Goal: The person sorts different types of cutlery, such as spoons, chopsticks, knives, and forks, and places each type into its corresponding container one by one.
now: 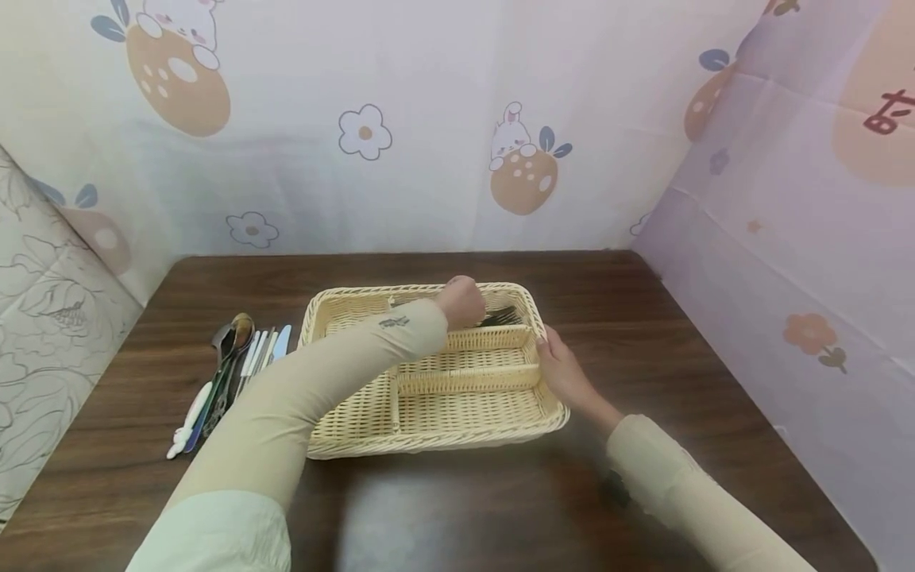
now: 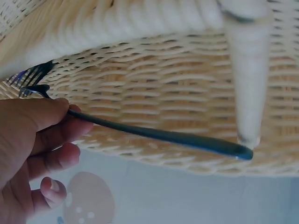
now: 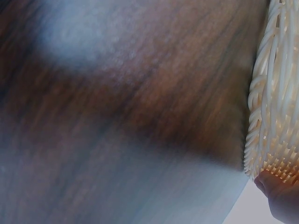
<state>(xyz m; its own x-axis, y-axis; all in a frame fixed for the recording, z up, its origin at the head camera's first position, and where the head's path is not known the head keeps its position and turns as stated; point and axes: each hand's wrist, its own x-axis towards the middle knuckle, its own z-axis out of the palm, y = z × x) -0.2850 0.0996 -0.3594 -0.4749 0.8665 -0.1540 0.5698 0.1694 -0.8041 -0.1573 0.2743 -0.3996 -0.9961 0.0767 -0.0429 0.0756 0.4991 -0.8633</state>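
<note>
the left grip (image 1: pixel 461 303) has its thumb and first finger pinched on a dark tool (image 2: pixel 159 134), close to the head end. the other fingers of that grip are loosely bent. the tool may be a fork, but its head is hard to see, so i cannot be sure. it is at the far slot of the basket (image 1: pixel 445 445), and its handle sticks out from the left grip to a spot near a divider (image 2: pixel 250 84). i cannot tell if they touch. just to the right of the left grip, dark forks (image 1: pixel 503 316) lie in that same slot.

the right grip (image 1: pixel 566 375) is to the right of the left one and nearer the person. it is closed on the basket's side, by the rim.

well to the left of the left grip, spoons (image 1: pixel 244 327) and a knife (image 1: pixel 282 343) lie on the desk (image 1: pixel 457 508).

the tool looks thin, stiff and light. its smooth handle could slip or spin in such a small pinch, so the middle of the handle seems the best place to hold. the basket looks light and a bit bendy, and its rim is a good place to hold it.
</note>
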